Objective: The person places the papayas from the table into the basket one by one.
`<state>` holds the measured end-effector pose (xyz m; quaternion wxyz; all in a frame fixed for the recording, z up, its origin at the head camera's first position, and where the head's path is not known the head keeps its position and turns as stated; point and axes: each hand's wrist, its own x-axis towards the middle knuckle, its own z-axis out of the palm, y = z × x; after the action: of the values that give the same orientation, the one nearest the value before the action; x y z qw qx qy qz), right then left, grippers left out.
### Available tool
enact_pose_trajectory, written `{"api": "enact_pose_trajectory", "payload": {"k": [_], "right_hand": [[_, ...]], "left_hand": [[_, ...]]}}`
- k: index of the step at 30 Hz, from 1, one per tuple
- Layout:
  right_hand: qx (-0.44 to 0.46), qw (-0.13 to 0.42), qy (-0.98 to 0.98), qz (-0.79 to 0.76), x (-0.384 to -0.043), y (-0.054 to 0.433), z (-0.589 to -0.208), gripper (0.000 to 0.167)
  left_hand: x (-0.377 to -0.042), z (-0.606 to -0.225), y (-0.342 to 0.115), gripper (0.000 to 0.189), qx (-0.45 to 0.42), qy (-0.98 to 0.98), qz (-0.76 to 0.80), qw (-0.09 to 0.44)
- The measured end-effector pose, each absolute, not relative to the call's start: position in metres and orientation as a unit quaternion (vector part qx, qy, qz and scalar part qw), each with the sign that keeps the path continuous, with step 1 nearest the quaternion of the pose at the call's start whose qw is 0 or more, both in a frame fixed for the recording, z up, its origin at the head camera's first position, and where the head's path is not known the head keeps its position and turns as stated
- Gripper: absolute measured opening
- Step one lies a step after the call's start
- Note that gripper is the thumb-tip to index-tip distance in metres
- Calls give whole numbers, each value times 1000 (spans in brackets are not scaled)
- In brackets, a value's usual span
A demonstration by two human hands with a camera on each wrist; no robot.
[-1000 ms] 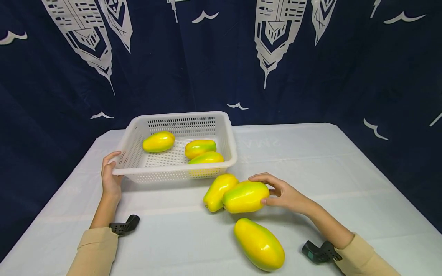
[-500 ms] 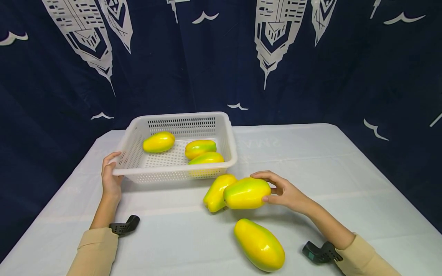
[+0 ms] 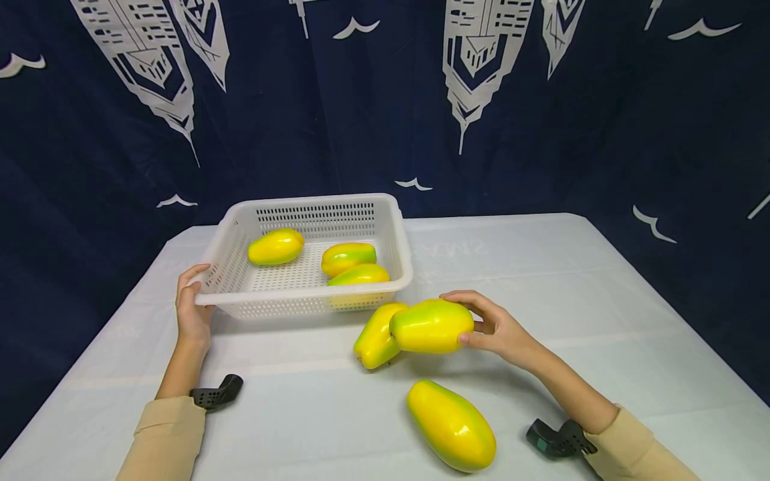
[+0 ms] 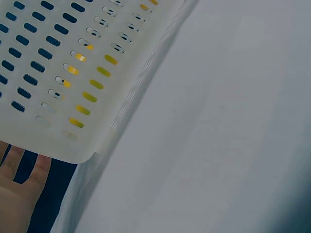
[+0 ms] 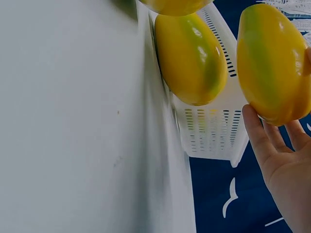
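My right hand (image 3: 500, 335) holds a yellow-green papaya (image 3: 432, 326) by its right end, thumb in front and fingers over the back. Shadow shows on the cloth below this papaya, and it overlaps a second papaya (image 3: 371, 342) lying to its left. In the right wrist view, fingers (image 5: 260, 131) support one end of the held papaya (image 5: 269, 63). At the left, my left hand (image 3: 194, 317) grips the front-left corner of a white perforated plastic basket (image 3: 295, 298). Seen from the left wrist, its fingers (image 4: 41, 170) are partly hidden behind the basket wall (image 4: 53, 141).
Inside the basket lie a papaya (image 3: 277, 247) at the left and two more at the right, one papaya (image 3: 349, 257) behind the other. Another papaya (image 3: 451, 426) lies on the white tablecloth (image 3: 301, 414) at the front. A dark blue printed curtain (image 3: 373, 120) hangs behind the table.
My right hand has raised the papaya and shifted it slightly away from me, uncovering more of the front of the papaya beside it. The left hand and basket have stayed put.
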<state>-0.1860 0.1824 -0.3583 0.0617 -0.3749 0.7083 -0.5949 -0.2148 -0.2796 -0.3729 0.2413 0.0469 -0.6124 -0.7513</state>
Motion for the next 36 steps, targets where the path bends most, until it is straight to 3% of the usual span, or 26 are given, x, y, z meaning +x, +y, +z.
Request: {"api": "enact_pose_trajectory", "payload": {"k": [12, 36], "right_hand": [[-357, 61, 699, -616, -186, 183, -358, 49], [-344, -4, 703, -622, -187, 181, -356, 49]], "left_hand": [[-214, -372, -280, 32, 52, -614, -750, 239], [-214, -373, -280, 31, 38, -606, -758, 240]]}}
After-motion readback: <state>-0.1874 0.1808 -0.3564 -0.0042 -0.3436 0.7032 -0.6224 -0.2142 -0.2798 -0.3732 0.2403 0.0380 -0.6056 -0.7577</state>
